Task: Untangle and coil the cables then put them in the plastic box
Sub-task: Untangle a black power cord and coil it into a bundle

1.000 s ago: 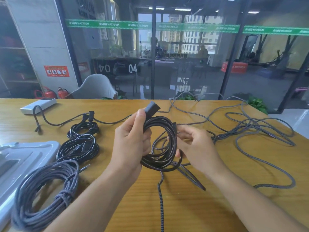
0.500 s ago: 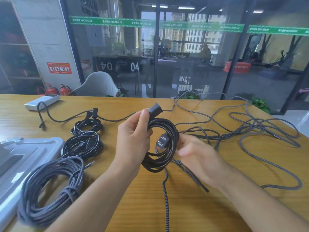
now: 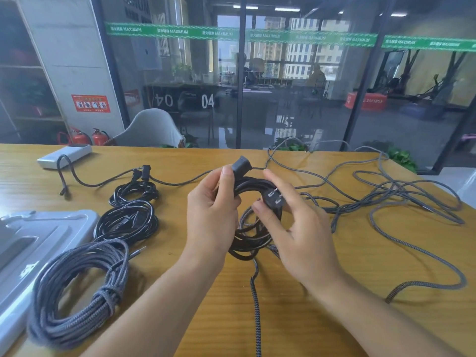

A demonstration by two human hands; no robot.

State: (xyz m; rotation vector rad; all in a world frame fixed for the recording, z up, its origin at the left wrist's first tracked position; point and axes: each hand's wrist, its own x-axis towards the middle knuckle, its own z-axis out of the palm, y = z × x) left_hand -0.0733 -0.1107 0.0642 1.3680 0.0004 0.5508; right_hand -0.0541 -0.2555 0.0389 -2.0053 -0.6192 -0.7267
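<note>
The left hand (image 3: 215, 215) is gripping the black cable coil (image 3: 247, 243); the right hand (image 3: 296, 235), at 3 o'clock, is pinching its 2-pin plug (image 3: 273, 199).

Your path left toward the plastic box (image 3: 38, 243) is blocked on the table (image 3: 334, 318) by three finished coils: the grey braided coil (image 3: 77, 292) just beside the box, then two black coils (image 3: 127, 222) behind it; you have a bare strip betw. the grey coil and your left forearm; the right side is crossed by loose grey cable (image 3: 401, 202), w/ open wood only near the front edge.
</note>
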